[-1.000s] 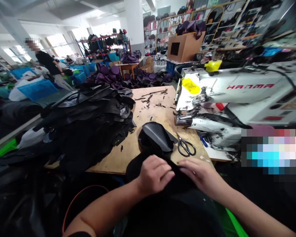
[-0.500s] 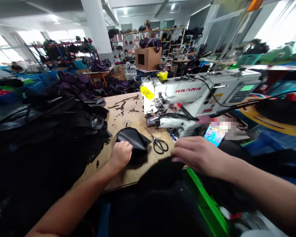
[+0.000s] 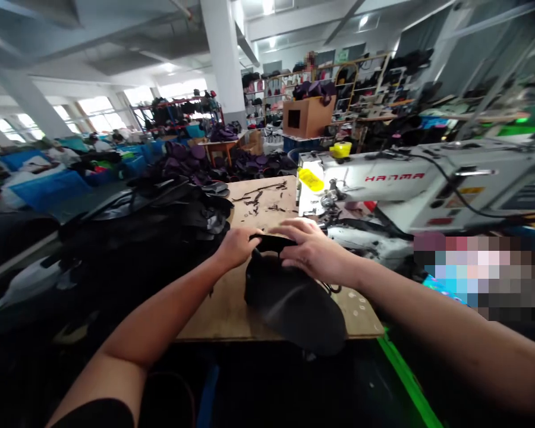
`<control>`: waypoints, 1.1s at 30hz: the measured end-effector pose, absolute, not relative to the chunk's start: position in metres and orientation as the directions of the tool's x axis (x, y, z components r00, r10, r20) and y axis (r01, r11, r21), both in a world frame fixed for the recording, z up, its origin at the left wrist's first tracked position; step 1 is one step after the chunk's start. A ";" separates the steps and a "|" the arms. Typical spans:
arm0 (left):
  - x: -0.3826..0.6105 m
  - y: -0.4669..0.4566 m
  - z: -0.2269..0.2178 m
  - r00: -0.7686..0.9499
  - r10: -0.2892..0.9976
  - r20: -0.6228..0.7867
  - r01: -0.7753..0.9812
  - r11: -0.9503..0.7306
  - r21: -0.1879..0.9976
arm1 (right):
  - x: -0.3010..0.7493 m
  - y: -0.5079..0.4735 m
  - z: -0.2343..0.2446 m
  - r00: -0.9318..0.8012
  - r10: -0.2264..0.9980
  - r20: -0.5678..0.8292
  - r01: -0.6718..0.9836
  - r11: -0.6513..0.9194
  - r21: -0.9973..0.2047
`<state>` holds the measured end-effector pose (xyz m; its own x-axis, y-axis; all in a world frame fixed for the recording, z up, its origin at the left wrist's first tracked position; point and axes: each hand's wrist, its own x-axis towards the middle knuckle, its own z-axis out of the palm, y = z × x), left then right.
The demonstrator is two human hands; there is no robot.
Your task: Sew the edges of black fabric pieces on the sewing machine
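Observation:
A black, rounded, leather-like piece (image 3: 298, 309) lies on the wooden tabletop (image 3: 205, 324), its wide end hanging over the front edge. At its far end my left hand (image 3: 237, 246) is closed, pinching the black edge between thumb and fingers. My right hand (image 3: 312, 252) grips the same far end from the right, with its fingers bent over the black material. Between the two hands a dark strip of the edge shows. Part of a scissors handle (image 3: 336, 289) peeks out under my right wrist; the blades are hidden.
A white sewing machine (image 3: 392, 184) stands at the right, close behind my right hand. Heaped black pieces (image 3: 173, 220) cover the left side. Dark scraps (image 3: 261, 196) lie on the far tabletop. The green edge of a bin (image 3: 410, 374) is at the lower right.
My right hand has moved left onto the tabletop, bringing a black piece beside my left hand. My left hand has moved to the piece's far edge. The view has swung left.

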<state>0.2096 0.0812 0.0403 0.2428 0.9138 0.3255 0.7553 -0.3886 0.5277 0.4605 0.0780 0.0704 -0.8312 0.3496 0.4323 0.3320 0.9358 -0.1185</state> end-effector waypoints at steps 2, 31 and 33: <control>0.207 0.081 0.040 0.236 0.917 0.322 0.691 -0.392 0.608 | 0.457 0.100 0.064 -0.802 0.442 0.401 0.449 0.890 -0.082; 0.224 0.084 0.048 0.048 0.963 0.266 0.612 -0.239 0.754 | 0.471 0.128 0.042 -0.578 0.726 0.373 0.692 0.678 -0.247; 0.225 0.083 0.046 0.048 0.966 0.253 0.596 -0.231 0.769 | 0.471 0.129 0.041 -0.543 0.749 0.378 0.689 0.656 -0.309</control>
<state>0.2252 0.0831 0.0463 0.0478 0.9663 0.2529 0.5960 -0.2308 0.7691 0.4709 0.1288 0.0409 -0.5433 0.7494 0.3783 0.6893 0.6555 -0.3086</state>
